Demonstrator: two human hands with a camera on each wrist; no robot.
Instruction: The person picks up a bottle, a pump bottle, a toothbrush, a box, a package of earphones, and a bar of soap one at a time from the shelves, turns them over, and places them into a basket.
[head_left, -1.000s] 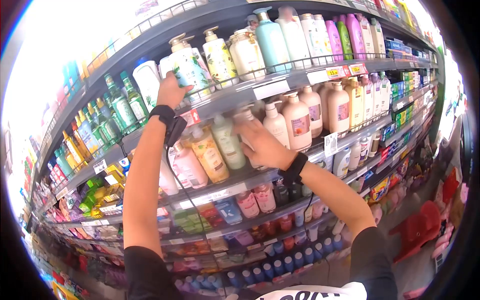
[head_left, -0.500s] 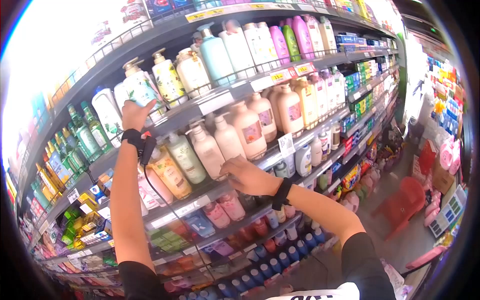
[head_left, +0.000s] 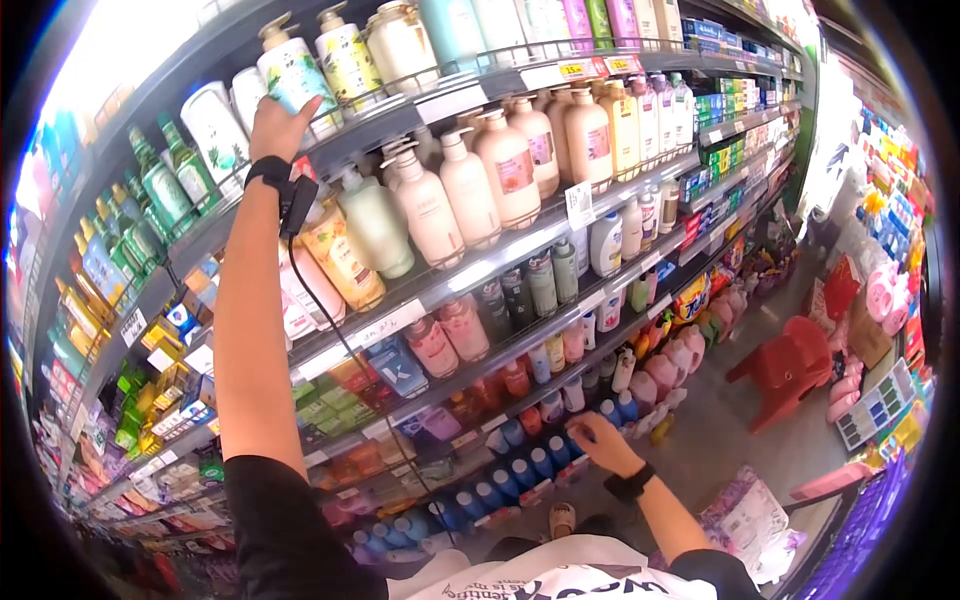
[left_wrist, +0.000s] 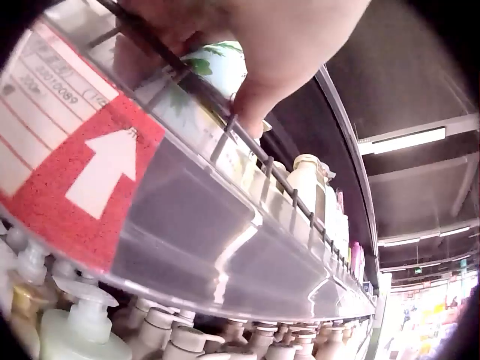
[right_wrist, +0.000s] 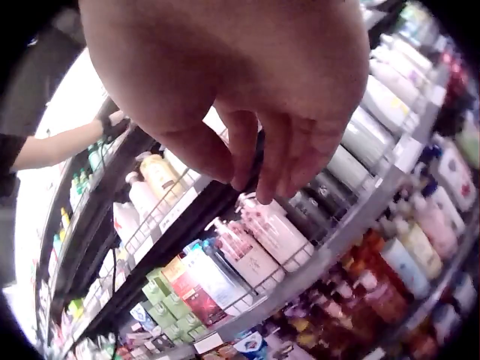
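Observation:
On the upper shelf, my left hand (head_left: 278,130) grips the lower part of a white and teal pump bottle (head_left: 292,72) with a leaf print and a beige pump. In the left wrist view the thumb lies on one side of the bottle (left_wrist: 221,64), behind the wire rail (left_wrist: 262,161), and the fingers are blurred on the other side. My right hand (head_left: 606,446) hangs low in front of the bottom shelves, fingers loosely curled and holding nothing. A yellow-flowered pump bottle (head_left: 347,55) stands right of the gripped one, and a white bottle (head_left: 247,92) left of it.
Below stand pale pink pump bottles (head_left: 430,208), a pale green bottle (head_left: 375,225) and an orange one (head_left: 342,255). Blue-capped bottles (head_left: 520,472) line the bottom shelf. A red plastic chair (head_left: 785,365) stands in the aisle. A black cable (head_left: 325,310) hangs from the left wrist.
My right hand has left the pale pink pump bottles on the middle shelf and dropped down to the right. The left hand stays at the leaf-print bottle. The head view has shifted right and downward.

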